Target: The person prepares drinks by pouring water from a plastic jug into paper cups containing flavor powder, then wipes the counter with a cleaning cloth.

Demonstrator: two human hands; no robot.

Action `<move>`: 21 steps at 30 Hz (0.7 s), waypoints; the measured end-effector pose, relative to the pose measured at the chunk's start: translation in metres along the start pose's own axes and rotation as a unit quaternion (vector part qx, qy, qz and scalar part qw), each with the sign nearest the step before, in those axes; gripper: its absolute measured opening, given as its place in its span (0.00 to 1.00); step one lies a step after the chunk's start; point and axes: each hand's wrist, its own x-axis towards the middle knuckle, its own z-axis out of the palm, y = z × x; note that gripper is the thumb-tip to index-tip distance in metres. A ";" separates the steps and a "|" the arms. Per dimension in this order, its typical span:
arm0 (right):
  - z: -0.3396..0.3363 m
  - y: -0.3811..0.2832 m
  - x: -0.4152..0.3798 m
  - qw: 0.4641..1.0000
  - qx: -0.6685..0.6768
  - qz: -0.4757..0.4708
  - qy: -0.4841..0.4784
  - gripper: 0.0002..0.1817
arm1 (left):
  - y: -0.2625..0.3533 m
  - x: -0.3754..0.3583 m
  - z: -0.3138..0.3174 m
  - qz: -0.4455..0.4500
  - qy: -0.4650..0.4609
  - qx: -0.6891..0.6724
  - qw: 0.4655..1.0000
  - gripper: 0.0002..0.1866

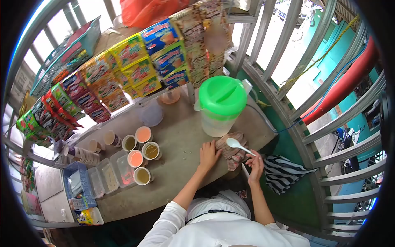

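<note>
My right hand (256, 166) grips the handle of a white plastic spoon (235, 144), its bowl over a brown checked cloth (231, 158). Fingers spread, my left hand (209, 155) lies open on the table (177, 181), its fingertips at the cloth's left edge. Just behind the cloth stands a clear pitcher (216, 123) with a bright green lid (223, 94). To the left of my left hand is a group of several paper cups, some with an orange drink (135, 158), others with a greenish-brown drink (142, 176).
Clear plastic containers (108, 175) and a blue basket (78, 185) line the table's left side, near stacked cups (82, 155). Drink sachets (135, 66) hang along the back. A striped black-and-white cloth (284, 173) hangs at right, beside the railing (341, 177).
</note>
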 end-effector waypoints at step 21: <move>-0.048 0.027 0.051 0.974 -0.030 -0.006 -0.225 0.17 | 0.053 -0.010 0.044 -0.282 -0.036 -0.774 0.566 0.10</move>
